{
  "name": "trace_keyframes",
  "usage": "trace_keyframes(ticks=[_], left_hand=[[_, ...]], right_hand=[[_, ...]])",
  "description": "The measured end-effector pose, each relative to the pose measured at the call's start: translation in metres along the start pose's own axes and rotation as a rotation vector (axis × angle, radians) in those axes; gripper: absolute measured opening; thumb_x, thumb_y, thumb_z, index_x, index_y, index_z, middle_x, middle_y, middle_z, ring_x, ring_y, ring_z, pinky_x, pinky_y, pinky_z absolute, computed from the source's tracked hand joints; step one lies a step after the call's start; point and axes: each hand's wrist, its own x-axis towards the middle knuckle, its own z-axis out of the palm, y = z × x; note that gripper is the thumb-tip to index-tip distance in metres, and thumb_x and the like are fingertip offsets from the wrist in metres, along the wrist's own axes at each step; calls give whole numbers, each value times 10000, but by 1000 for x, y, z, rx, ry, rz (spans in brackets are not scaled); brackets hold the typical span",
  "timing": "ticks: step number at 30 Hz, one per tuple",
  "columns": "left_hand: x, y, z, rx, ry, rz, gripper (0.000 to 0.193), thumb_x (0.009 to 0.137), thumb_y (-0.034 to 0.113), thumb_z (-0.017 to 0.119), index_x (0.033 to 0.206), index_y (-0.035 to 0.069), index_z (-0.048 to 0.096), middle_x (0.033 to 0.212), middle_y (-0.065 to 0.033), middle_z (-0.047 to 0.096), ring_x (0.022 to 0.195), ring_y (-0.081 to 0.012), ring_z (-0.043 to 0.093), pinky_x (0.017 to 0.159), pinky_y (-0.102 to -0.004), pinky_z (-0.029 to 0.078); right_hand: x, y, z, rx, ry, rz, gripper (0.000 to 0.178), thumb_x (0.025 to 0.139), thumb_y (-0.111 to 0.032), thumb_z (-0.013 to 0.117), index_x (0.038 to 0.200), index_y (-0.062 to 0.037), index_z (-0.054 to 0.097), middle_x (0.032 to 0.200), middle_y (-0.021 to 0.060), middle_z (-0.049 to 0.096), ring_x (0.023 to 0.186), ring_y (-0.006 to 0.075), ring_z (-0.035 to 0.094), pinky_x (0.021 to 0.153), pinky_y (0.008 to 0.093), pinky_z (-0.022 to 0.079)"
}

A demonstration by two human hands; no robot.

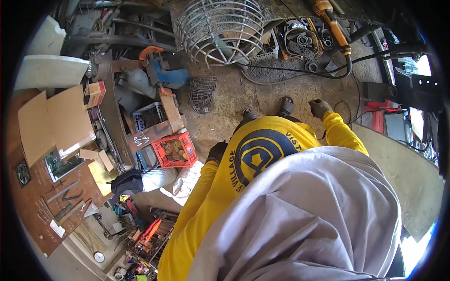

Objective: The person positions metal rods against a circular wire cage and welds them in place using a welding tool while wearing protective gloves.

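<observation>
My right hand (320, 108) hangs beside my body over the floor, in what looks like a dark glove. Its fingers are curled in and nothing shows in them. My left hand (217, 152), dark as well, hangs low at my other side, close to the red plastic crate (177, 151) of small round pieces. Its fingers cannot be made out. Both arms are in yellow sleeves, and a pale grey cloth (304, 210) covers much of the lower right of the view.
A round metal-bar cage (222, 33) stands ahead on the floor, with a small wire basket (202, 95) nearer. An orange power tool (332, 23) with a black cable is at the upper right. Left are a blue vise (164, 72) and a brown workbench (40, 206) with cardboard (56, 122).
</observation>
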Motion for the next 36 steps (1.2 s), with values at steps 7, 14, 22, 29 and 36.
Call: trace_keyframes(ticks=[7,14,22,29,36], left_hand=[[22,-1,-28,-15,14,62,391,874,314,642,1178,67,658,1098,-112,668,965,-278,668,746,-421,545],[35,-6,-87,-33,5,151,404,869,279,668,1210,64,642,1079,-83,659,922,-249,674,661,-423,566],[67,-51,-95,-70,-101,24,472,874,327,661,1259,61,601,1071,-79,659,877,-230,666,652,-430,575],[56,-37,-112,26,-124,-7,437,888,303,643,1253,67,599,1074,-77,657,882,-235,669,657,-426,588],[88,-55,-126,103,-155,133,492,886,308,643,1301,52,575,1097,-90,638,884,-229,657,660,-420,583]], right_hand=[[-20,-20,22,-72,36,-58,360,976,-361,575,930,-16,668,718,66,632,592,194,579,581,349,466],[-69,-46,46,-64,68,17,381,971,-379,582,962,-15,694,750,66,658,622,194,597,604,352,475],[-112,-53,90,-70,98,86,413,970,-398,574,1055,-16,705,822,80,695,688,197,636,672,344,507],[-125,-35,113,-135,171,83,461,959,-410,575,1160,-14,698,930,111,732,813,235,684,766,361,527],[-137,-43,119,-171,187,89,491,952,-424,572,1199,-16,687,1025,137,734,915,252,691,835,372,519]])
